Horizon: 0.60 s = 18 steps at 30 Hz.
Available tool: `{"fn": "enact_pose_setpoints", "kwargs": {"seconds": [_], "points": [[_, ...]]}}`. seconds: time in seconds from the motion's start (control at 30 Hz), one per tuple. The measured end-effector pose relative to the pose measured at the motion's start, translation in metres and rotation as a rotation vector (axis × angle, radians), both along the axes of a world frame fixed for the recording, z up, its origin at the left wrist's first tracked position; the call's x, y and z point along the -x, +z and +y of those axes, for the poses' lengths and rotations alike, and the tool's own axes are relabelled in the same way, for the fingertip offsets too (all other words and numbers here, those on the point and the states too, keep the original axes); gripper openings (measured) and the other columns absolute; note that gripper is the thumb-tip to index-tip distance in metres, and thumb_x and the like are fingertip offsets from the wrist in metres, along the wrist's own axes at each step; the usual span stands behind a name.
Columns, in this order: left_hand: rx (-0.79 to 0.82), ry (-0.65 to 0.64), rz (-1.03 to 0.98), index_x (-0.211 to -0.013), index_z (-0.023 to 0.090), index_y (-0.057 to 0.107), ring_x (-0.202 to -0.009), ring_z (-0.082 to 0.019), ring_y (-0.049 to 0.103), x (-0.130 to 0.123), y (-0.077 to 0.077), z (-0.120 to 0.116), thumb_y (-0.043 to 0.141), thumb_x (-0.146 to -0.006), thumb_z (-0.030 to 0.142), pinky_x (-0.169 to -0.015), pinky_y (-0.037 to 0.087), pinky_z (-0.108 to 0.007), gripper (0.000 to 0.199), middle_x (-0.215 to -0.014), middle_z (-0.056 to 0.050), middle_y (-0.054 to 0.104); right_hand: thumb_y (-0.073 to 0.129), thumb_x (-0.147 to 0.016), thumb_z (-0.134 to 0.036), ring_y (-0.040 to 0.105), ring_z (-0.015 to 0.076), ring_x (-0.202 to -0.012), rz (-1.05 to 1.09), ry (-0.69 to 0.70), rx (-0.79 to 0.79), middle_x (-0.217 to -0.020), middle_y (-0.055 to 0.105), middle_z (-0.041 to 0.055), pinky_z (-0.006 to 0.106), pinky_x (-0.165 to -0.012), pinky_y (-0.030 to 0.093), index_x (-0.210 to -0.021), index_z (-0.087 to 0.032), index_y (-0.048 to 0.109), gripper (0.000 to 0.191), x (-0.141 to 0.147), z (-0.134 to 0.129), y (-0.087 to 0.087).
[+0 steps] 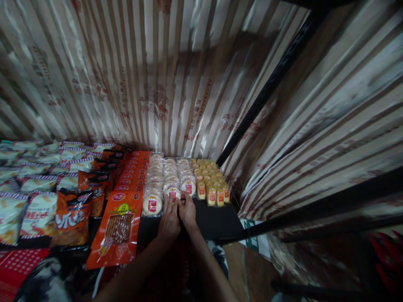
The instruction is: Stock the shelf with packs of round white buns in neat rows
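A striped curtain (176, 84) with printed lettering fills the back and right. A black pole (266, 89) slants down across it to the far right corner of a black shelf (217, 222), which carries rows of packed food. Brown floor tiles (258, 264) show below the shelf at right, and part of a red basket (22, 266) at lower left.

White bags (39, 216) take up the left of the shelf in several rows, standing or leaning. Next come orange bags (72, 218), then a column of overlapping red-orange stick packs (118, 228), the nearest tilted and jutting past the shelf's front edge.

The left hand (170, 222) and right hand (188, 212) meet at the near end of the middle of three rows of round packs. The left fingers lie outstretched over the lower part of its front round pack (172, 192); the right fingers are bent at its lower right edge. I cannot tell whether either set grasps it. Right of the round packs stand the small yellow packs (211, 195), close together.
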<state>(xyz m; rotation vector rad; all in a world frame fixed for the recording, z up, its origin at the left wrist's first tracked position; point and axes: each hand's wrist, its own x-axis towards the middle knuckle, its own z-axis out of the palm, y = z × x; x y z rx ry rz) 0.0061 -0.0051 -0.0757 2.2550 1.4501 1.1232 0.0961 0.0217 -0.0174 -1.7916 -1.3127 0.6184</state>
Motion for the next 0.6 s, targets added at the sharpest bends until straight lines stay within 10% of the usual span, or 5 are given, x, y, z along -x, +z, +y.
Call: {"fn": "enact_pose_setpoints", "kwargs": {"seconds": [0.6], "points": [[-0.050,0.015,0.103,-0.135,0.005,0.036,-0.138,-0.027,0.013,0.003,-0.001,0.003,0.029,-0.085,0.008,-0.106,0.033,-0.049,0.051,-0.142,-0.018,0.037,0.051,-0.075,-0.026,0.061,0.0159,-0.064,0.014,-0.052,-0.080,-0.087,0.065,0.0089,0.027,-0.064,0.051,-0.096,-0.015,0.054,0.023,0.004,0.000,-0.016]]}}
